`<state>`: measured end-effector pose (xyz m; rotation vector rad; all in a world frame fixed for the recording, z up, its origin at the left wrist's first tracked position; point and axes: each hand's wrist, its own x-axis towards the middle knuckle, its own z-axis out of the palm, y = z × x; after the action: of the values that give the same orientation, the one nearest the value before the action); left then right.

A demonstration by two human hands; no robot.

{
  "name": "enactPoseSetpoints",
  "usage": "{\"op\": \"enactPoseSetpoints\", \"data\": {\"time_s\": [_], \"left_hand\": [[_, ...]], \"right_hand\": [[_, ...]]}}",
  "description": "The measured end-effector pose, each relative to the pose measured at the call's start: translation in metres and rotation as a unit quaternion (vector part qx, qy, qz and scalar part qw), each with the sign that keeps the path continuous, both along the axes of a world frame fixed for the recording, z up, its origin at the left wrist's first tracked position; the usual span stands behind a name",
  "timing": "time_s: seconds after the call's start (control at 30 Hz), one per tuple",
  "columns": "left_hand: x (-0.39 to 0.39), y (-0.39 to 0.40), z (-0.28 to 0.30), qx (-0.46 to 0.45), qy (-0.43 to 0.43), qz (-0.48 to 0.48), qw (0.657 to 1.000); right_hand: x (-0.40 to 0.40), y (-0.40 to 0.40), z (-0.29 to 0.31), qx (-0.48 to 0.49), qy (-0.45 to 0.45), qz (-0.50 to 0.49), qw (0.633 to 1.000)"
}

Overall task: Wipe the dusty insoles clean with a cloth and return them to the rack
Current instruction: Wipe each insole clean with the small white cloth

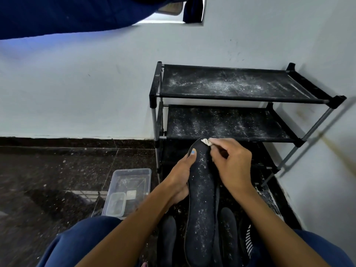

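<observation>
A long black insole [201, 201], speckled with white dust, stands on end between my knees in front of the black shoe rack [227, 98]. My left hand [181, 176] grips its left edge, thumb on the top face near the toe. My right hand [231, 162] pinches a small white cloth [207, 141] against the insole's toe end. Two more dark insoles [168, 239] [228, 230] lie on the floor under the held one, and a second layer shows behind its right edge.
The rack's two upper fabric shelves are covered in white dust. A clear plastic tub [133, 182] with a smaller container inside sits on the dark tiled floor to the left. A white wall runs behind and to the right. A striped item [248, 239] lies by my right knee.
</observation>
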<state>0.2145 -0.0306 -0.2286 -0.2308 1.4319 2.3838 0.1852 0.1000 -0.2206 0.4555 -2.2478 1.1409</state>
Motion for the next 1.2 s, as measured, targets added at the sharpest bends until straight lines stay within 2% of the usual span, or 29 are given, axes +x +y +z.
{"op": "enactPoseSetpoints", "data": {"time_s": [0.07, 0.23, 0.4, 0.57, 0.73, 0.9, 1.07, 1.2], "left_hand": [[0.0, 0.001, -0.003, -0.001, -0.003, -0.006, 1.0], [-0.003, -0.005, -0.007, 0.013, -0.044, 0.011, 0.999], [-0.002, -0.004, -0.007, 0.001, -0.04, -0.001, 0.999], [-0.005, -0.006, -0.012, 0.019, -0.048, 0.022, 0.998], [-0.003, -0.004, -0.012, 0.025, -0.05, 0.015, 0.998], [-0.006, -0.007, -0.016, 0.019, -0.057, 0.036, 0.998], [-0.006, -0.005, -0.018, 0.035, -0.054, 0.028, 0.998], [-0.009, -0.008, -0.019, 0.03, -0.049, 0.056, 0.997]], "right_hand": [[0.002, -0.002, -0.002, 0.024, -0.009, 0.005, 1.0], [0.012, -0.013, -0.01, 0.065, -0.046, 0.09, 0.993], [0.004, -0.002, -0.008, 0.033, -0.044, -0.006, 0.998], [0.021, -0.018, -0.012, 0.094, -0.065, 0.097, 0.989], [0.004, -0.004, -0.01, 0.036, -0.077, -0.013, 0.996], [0.023, -0.02, -0.013, 0.083, -0.068, 0.087, 0.99], [0.007, -0.007, -0.012, 0.057, -0.082, -0.009, 0.995], [0.028, -0.024, -0.012, 0.095, -0.07, 0.099, 0.988]]}}
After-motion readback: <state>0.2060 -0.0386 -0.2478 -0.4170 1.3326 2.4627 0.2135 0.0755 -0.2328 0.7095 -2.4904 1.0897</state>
